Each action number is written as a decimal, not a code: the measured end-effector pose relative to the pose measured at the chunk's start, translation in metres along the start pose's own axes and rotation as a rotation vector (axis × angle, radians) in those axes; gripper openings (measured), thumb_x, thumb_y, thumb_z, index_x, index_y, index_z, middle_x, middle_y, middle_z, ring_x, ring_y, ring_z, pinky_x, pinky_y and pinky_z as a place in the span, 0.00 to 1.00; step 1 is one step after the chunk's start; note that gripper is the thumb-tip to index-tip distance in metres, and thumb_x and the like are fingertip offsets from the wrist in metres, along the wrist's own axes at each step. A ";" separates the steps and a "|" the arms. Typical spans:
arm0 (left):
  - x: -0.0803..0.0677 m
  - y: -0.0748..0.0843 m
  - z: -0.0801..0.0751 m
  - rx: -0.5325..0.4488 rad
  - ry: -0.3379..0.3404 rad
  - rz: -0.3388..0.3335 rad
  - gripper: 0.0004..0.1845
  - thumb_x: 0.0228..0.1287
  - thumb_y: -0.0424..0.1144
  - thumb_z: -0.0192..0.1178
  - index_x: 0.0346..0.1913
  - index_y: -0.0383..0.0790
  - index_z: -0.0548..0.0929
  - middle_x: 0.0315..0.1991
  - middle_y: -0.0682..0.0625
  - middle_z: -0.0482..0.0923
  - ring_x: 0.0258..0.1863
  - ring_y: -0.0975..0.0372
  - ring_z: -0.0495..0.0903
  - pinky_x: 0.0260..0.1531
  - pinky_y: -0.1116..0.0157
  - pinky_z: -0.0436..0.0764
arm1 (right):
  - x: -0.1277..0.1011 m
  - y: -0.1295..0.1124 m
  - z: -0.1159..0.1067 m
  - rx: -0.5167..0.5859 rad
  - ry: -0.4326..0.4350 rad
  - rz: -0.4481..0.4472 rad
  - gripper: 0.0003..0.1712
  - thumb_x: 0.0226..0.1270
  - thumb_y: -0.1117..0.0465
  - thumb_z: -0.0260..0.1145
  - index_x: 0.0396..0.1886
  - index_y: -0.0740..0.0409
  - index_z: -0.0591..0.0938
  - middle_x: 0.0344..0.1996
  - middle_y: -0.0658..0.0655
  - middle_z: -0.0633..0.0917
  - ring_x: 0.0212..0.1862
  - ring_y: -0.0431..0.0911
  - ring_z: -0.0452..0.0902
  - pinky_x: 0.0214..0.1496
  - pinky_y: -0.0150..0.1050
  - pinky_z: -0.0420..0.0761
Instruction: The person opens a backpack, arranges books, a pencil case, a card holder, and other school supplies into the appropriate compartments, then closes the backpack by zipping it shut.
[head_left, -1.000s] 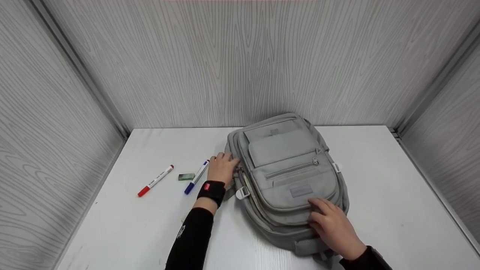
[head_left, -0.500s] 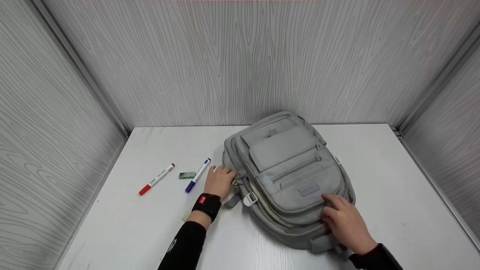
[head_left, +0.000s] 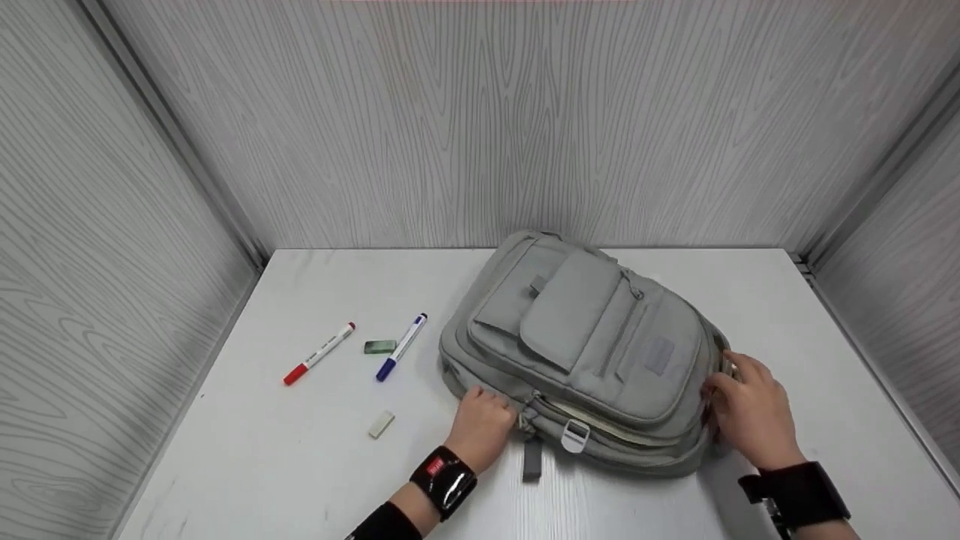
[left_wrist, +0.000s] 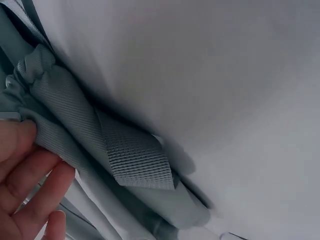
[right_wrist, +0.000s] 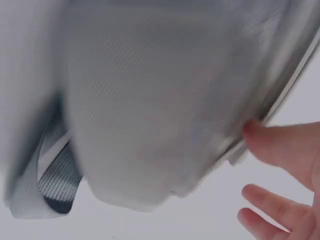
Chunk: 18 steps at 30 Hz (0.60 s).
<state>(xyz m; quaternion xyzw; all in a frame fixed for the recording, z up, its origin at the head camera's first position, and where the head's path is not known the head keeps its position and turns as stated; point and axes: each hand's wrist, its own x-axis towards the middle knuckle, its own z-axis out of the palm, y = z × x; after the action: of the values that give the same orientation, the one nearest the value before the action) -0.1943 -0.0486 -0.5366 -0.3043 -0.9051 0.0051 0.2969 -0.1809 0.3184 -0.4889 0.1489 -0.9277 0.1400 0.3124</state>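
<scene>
A grey backpack [head_left: 600, 330] lies slanted on the white table, front pocket and label facing up. Its side zip is partly open, showing a pale strip inside. My left hand [head_left: 480, 427] grips the bag's near-left side, beside the zip pull and a hanging strap end [head_left: 532, 459]. In the left wrist view, the fingertips [left_wrist: 62, 175] curl against the grey fabric [left_wrist: 65, 100]. At the bag's right end is my right hand [head_left: 754, 409]. In the right wrist view, one fingertip [right_wrist: 254, 131] meets the blurred bag edge while two other fingers stand apart from it.
Left of the bag lie a red marker [head_left: 319, 354], a blue marker [head_left: 402, 347] and a small green block [head_left: 379, 347]. A pale eraser-like block [head_left: 381, 424] is nearer me. Wood-grain panels [head_left: 480, 127] wall the table's back and sides.
The backpack has turned anticlockwise, its lower end swinging right. My left hand has come nearer and to the right with its side; my right hand has shifted right and up. The pale block is uncovered.
</scene>
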 end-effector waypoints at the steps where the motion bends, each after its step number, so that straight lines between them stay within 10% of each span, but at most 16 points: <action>1: 0.000 0.007 -0.001 -0.005 0.012 0.011 0.06 0.47 0.33 0.68 0.21 0.49 0.87 0.21 0.58 0.82 0.23 0.65 0.77 0.31 0.66 0.69 | 0.001 -0.004 -0.002 0.011 0.023 0.008 0.12 0.44 0.79 0.73 0.27 0.62 0.84 0.51 0.73 0.81 0.52 0.72 0.76 0.37 0.69 0.75; 9: 0.005 0.056 -0.011 -0.056 0.047 0.049 0.05 0.45 0.35 0.68 0.23 0.50 0.86 0.22 0.60 0.80 0.22 0.67 0.73 0.28 0.70 0.65 | 0.004 -0.089 0.006 0.126 0.068 -0.114 0.13 0.43 0.71 0.77 0.28 0.58 0.83 0.35 0.60 0.84 0.39 0.53 0.78 0.42 0.48 0.76; 18: 0.009 0.075 -0.012 -0.036 0.099 0.093 0.04 0.48 0.40 0.68 0.21 0.53 0.85 0.21 0.62 0.79 0.23 0.67 0.74 0.28 0.70 0.65 | -0.005 -0.155 0.028 0.041 -0.384 0.193 0.11 0.57 0.60 0.74 0.20 0.55 0.82 0.23 0.52 0.79 0.26 0.47 0.77 0.30 0.44 0.76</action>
<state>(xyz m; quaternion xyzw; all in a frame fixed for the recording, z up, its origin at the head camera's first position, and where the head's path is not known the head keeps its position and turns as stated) -0.1530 0.0155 -0.5361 -0.3514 -0.8741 -0.0124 0.3350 -0.1362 0.1675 -0.4874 0.0896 -0.9771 0.1571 0.1121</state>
